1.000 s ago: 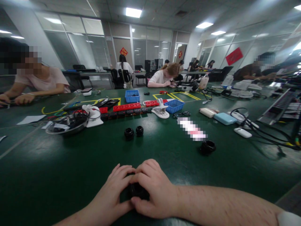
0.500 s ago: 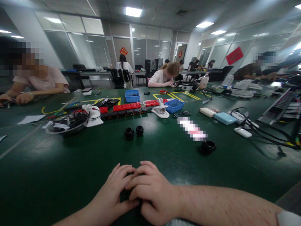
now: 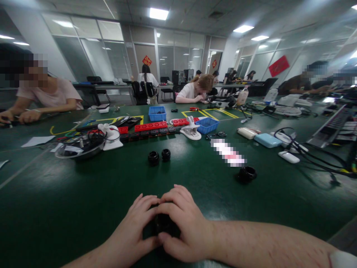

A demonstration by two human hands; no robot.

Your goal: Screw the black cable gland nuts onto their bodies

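Observation:
Near the front of the table, my left hand and my right hand curl around a dark, round black part from both sides. Fingers and thumbs hide much of it, so its exact kind cannot be made out. The fingertips of both hands meet at its far side. Ahead of them stand two black ring-shaped parts close together. A third, larger-looking black ring-shaped part sits farther right, apart from my hands.
Across the table runs a row of red and black blocks beside white clip stands and blue bins. At left is a clear bowl of cables. Power banks and cables lie right. Other people sit around.
My right hand has shifted its fingers forward and its thumb inward, showing more of the black part between the hands. My left hand has stayed nearly in place.

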